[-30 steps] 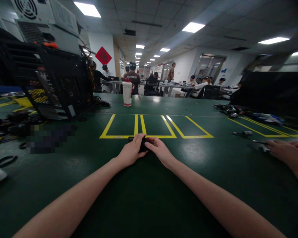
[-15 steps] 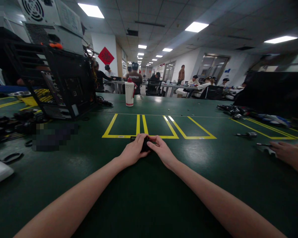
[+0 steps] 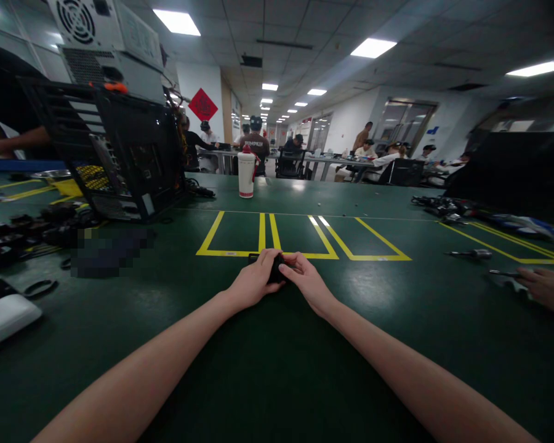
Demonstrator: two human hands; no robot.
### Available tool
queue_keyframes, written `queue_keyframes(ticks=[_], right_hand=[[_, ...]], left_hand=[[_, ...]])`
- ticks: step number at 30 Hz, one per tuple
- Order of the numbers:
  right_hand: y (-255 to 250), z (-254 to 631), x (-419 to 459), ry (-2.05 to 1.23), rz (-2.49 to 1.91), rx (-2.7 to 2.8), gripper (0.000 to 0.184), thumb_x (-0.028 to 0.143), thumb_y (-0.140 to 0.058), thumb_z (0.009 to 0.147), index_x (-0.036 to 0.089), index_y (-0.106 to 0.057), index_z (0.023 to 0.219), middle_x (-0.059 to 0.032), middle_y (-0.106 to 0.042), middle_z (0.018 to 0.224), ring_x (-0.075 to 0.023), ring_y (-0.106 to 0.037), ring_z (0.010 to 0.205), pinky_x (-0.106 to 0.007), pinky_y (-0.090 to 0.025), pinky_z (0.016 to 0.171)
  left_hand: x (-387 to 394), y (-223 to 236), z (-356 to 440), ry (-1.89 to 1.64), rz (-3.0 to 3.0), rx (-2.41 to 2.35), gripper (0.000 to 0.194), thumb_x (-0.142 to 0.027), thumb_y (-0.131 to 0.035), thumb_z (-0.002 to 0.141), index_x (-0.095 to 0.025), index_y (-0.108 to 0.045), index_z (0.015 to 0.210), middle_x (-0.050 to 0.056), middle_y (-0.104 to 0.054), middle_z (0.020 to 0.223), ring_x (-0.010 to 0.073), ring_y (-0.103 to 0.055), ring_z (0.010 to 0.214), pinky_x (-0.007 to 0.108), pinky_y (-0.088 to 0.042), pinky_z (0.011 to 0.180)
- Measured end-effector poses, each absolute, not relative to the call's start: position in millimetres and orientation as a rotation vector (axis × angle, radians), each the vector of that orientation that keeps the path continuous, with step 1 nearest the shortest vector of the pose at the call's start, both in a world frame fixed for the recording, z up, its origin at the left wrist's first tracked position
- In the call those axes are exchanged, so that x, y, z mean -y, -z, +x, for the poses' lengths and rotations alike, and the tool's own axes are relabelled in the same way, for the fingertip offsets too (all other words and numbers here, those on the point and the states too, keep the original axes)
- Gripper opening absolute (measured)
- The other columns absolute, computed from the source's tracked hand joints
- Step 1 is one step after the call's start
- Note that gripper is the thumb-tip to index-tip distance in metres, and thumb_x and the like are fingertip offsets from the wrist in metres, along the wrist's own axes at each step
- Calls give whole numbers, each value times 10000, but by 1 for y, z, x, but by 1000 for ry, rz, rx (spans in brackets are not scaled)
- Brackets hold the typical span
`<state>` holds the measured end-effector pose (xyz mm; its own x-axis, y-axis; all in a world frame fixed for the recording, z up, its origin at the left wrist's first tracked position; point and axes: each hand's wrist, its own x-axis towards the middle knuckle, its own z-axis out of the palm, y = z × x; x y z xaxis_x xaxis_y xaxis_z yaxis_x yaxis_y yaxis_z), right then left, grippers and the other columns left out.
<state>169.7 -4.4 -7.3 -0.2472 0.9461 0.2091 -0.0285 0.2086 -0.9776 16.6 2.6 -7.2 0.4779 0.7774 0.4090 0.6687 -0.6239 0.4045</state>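
Observation:
A small black object (image 3: 276, 269) lies between my hands, low over the green table (image 3: 286, 344); its kind cannot be made out. My left hand (image 3: 257, 277) is wrapped over it from the left, and a black edge of it shows past the knuckles. From the right, my right hand (image 3: 307, 280) pinches its near side with thumb and fingers. My fingers cover most of the object. Just beyond my hands, yellow tape outlines (image 3: 300, 255) mark the tabletop.
A black computer case (image 3: 133, 154) with power supplies (image 3: 115, 43) on top stands at left. A white cup (image 3: 246, 175) with a red lid is farther back. On the right are a screwdriver (image 3: 471, 254) and another person's hand (image 3: 547, 288) holding a tool. Cables (image 3: 32, 231) lie left.
The whole view has shifted slightly, so everything appears a little farther right. My hands keep nearly the same grip on the black object.

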Motion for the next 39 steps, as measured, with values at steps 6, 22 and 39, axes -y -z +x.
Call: queue_keyframes(ticks=[6, 22, 39], right_hand=[[9, 172, 0, -1270, -1011, 1451, 371, 314, -575, 691, 201, -500, 1037, -56, -530, 1083, -182, -477, 1019, -365, -360, 901], [7, 170, 3, -1289, -950, 1437, 337, 223, -597, 668, 211, -492, 988, -44, -512, 1077, -166, -499, 994, -360, -368, 906], [7, 171, 2, -1258, -947, 1462, 306, 258, -573, 691, 229, -500, 987, -30, -526, 1075, -166, -470, 1027, -357, -356, 901]], left_hand=[[-1, 6, 17, -831, 2545, -1268, 584, -293, -536, 721, -244, -198, 1195, 73, -355, 1202, 225, -526, 930, 385, -474, 727], [-2, 6, 18, -842, 2557, -1274, 552, -309, -525, 732, -218, -218, 1182, 85, -359, 1187, 235, -506, 963, 377, -475, 723], [-1, 3, 18, -817, 2535, -1292, 548, -297, -527, 724, -235, -220, 1173, 75, -362, 1190, 216, -538, 907, 372, -481, 699]])
